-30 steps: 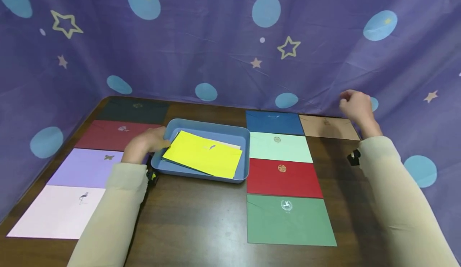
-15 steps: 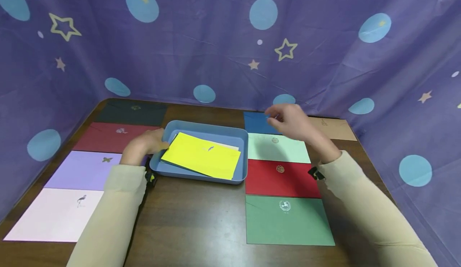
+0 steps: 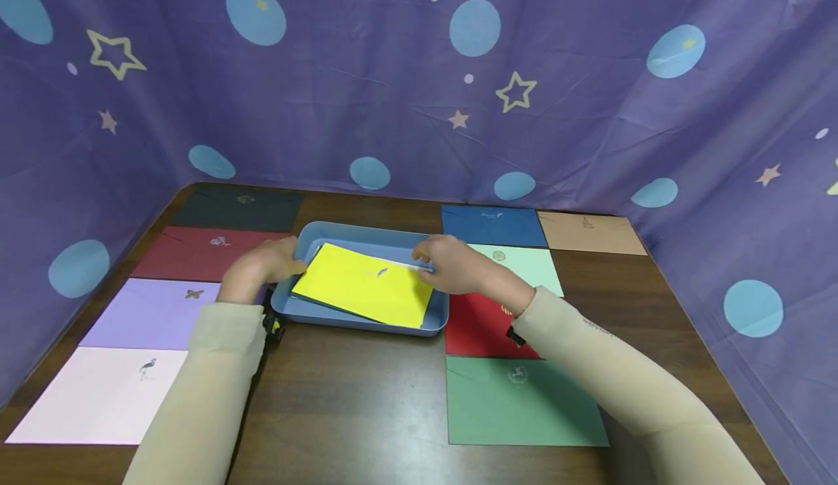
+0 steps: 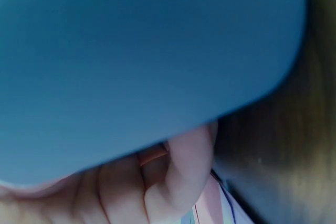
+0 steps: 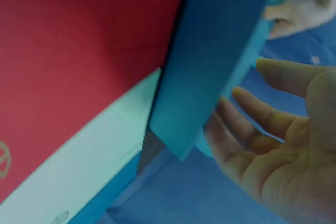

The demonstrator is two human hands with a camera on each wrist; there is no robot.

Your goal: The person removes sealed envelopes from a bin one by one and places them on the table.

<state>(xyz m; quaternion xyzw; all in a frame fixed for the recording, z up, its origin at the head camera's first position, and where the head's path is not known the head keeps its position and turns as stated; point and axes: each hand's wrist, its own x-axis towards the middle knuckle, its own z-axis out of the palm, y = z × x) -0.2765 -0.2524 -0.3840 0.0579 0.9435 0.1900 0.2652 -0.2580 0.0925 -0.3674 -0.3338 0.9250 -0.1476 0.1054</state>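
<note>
In the head view a blue-grey tray stands mid-table. A bright yellow envelope with a small feather mark lies tilted on top of a stack in it, a dark and a pale edge peeking out below. My left hand grips the tray's left rim, thumb inside; in the left wrist view its fingers are curled at the tray's outer wall. Over the tray's right rim hovers my right hand, near the envelope's right end. In the right wrist view its fingers are spread and slightly bent, holding nothing.
Left of the tray lie dark green, maroon, lilac and pale pink envelopes. On the right are blue, tan, mint, red and green ones. A purple curtain hangs behind.
My right hand has moved left and nearer, from above the tan envelope, past the blue one, to the tray's right rim. My left hand keeps its grip on the tray.
</note>
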